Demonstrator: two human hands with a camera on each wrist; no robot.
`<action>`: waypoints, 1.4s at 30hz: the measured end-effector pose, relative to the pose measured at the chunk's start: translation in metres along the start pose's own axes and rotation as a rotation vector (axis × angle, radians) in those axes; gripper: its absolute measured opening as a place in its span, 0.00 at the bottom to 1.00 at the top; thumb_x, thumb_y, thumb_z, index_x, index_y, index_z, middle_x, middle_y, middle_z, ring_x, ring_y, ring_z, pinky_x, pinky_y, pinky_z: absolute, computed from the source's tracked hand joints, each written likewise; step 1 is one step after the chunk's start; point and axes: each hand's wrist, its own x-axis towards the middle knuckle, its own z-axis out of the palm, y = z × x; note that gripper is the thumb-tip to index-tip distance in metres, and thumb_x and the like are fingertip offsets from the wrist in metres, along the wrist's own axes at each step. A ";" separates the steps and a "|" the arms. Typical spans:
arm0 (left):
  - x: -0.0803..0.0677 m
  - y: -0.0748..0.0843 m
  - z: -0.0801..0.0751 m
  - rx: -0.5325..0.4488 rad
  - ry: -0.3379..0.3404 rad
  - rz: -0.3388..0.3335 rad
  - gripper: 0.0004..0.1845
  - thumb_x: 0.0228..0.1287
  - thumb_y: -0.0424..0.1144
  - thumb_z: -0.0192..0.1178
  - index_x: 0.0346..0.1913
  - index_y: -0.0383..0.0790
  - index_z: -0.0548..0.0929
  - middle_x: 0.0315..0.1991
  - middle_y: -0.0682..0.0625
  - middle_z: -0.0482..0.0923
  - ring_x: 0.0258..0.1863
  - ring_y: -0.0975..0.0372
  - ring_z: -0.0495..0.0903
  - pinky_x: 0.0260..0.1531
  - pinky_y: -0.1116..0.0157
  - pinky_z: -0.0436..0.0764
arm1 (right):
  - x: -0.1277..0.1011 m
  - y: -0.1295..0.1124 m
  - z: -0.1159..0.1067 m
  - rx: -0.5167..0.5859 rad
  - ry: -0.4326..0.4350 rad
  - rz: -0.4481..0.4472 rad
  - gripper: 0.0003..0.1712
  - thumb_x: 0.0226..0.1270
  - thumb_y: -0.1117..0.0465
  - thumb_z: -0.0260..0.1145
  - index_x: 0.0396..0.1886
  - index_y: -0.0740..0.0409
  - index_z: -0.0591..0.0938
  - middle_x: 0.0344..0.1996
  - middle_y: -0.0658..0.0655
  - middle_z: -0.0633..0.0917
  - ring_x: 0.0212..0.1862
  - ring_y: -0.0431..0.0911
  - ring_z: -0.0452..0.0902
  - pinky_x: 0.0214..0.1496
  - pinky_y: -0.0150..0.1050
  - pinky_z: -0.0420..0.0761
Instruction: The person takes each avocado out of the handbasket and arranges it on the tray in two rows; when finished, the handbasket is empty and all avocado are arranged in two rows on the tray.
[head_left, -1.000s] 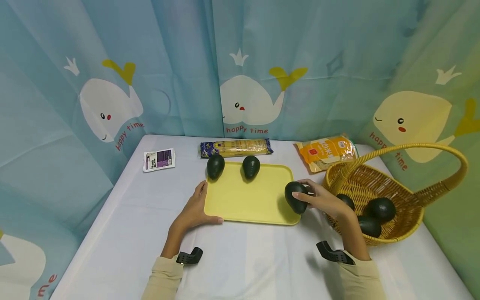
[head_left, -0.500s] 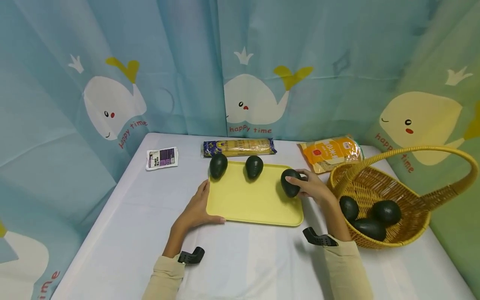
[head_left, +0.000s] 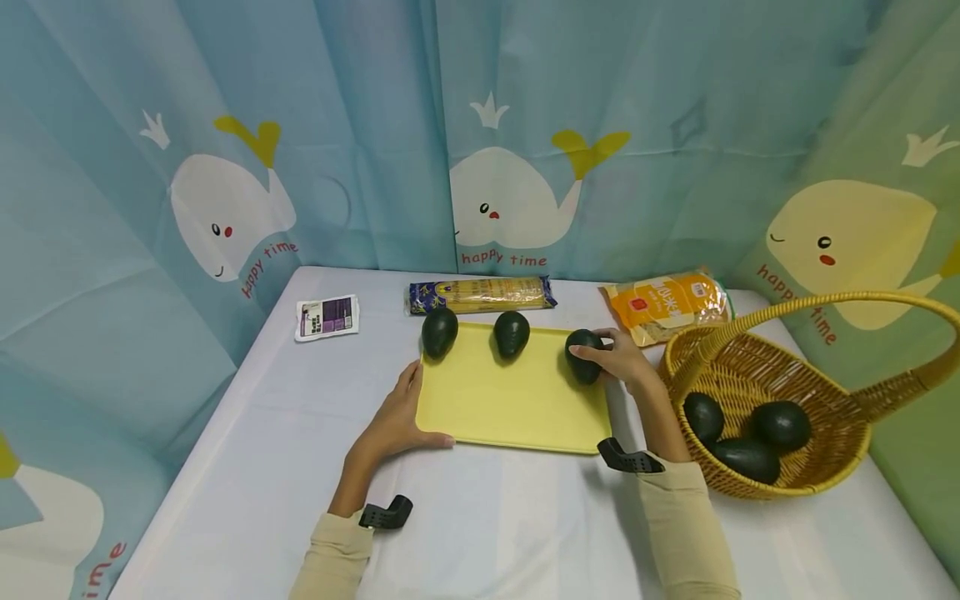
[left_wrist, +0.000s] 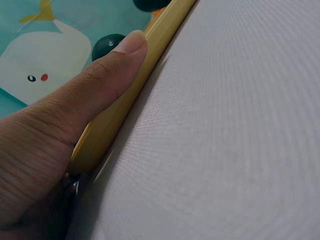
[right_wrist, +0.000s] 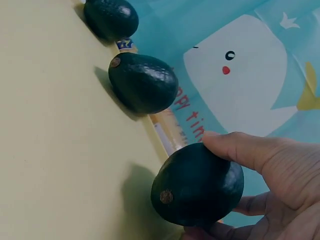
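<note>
Right hand [head_left: 622,363] curling round avocado [head_left: 582,355], setting it at far right corner of yellow tray [head_left: 517,417], third of 3 in a row. Left hand [head_left: 393,421] pinching tray's near left edge, steadying. Next, probably: releasing gently, reaching to basket [head_left: 825,483].

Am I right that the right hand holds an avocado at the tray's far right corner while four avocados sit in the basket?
Not quite: the basket holds three avocados, as the head view shows. The right hand does hold an avocado at the tray's far right corner.
</note>
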 end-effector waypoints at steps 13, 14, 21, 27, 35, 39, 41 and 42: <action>-0.001 0.000 0.003 -0.008 -0.002 0.013 0.75 0.36 0.62 0.78 0.79 0.39 0.37 0.79 0.42 0.38 0.75 0.45 0.52 0.70 0.46 0.62 | 0.014 0.006 0.001 -0.075 0.048 -0.031 0.49 0.65 0.45 0.67 0.72 0.71 0.59 0.66 0.77 0.66 0.63 0.66 0.69 0.61 0.53 0.76; -0.001 0.000 0.003 -0.008 0.000 0.014 0.75 0.35 0.63 0.78 0.79 0.39 0.37 0.79 0.42 0.39 0.75 0.45 0.52 0.69 0.46 0.62 | 0.014 0.006 0.000 -0.073 0.047 -0.031 0.49 0.65 0.44 0.66 0.73 0.72 0.58 0.66 0.77 0.65 0.64 0.66 0.69 0.62 0.54 0.75; 0.000 0.003 0.001 -0.009 0.019 0.031 0.75 0.36 0.62 0.78 0.79 0.39 0.38 0.79 0.42 0.39 0.75 0.44 0.53 0.68 0.44 0.63 | 0.022 0.005 -0.009 -0.076 0.057 -0.018 0.53 0.63 0.43 0.67 0.74 0.71 0.56 0.69 0.76 0.62 0.67 0.65 0.64 0.67 0.56 0.70; 0.000 0.003 0.000 -0.010 0.017 0.017 0.75 0.36 0.63 0.78 0.79 0.40 0.37 0.79 0.43 0.38 0.75 0.44 0.52 0.69 0.44 0.63 | 0.029 0.004 -0.010 -0.050 0.048 -0.016 0.54 0.63 0.41 0.67 0.74 0.71 0.55 0.70 0.75 0.62 0.70 0.65 0.62 0.70 0.57 0.67; -0.002 0.002 0.000 -0.025 0.012 0.008 0.76 0.35 0.64 0.78 0.79 0.41 0.37 0.79 0.42 0.38 0.75 0.44 0.52 0.69 0.44 0.62 | 0.033 0.007 -0.008 -0.034 0.052 -0.020 0.53 0.65 0.42 0.65 0.75 0.71 0.54 0.70 0.75 0.62 0.70 0.64 0.61 0.70 0.56 0.66; -0.002 0.001 0.000 -0.019 0.005 -0.004 0.76 0.35 0.64 0.77 0.79 0.41 0.37 0.79 0.43 0.37 0.76 0.45 0.51 0.70 0.45 0.62 | 0.034 0.007 -0.007 -0.019 0.039 -0.022 0.54 0.66 0.40 0.64 0.75 0.71 0.53 0.71 0.75 0.61 0.70 0.63 0.61 0.70 0.56 0.66; -0.001 0.001 -0.001 -0.012 0.004 -0.007 0.75 0.36 0.64 0.77 0.79 0.41 0.37 0.79 0.44 0.37 0.76 0.45 0.50 0.70 0.46 0.61 | 0.034 0.007 -0.006 0.011 0.034 -0.015 0.53 0.66 0.40 0.63 0.76 0.70 0.52 0.71 0.74 0.61 0.69 0.62 0.63 0.69 0.55 0.68; -0.001 0.001 -0.001 -0.010 0.004 -0.008 0.75 0.36 0.64 0.77 0.79 0.41 0.37 0.79 0.44 0.37 0.76 0.45 0.50 0.70 0.46 0.61 | 0.035 0.007 -0.005 0.021 0.035 -0.007 0.53 0.66 0.40 0.63 0.76 0.69 0.52 0.71 0.74 0.60 0.68 0.62 0.63 0.69 0.54 0.69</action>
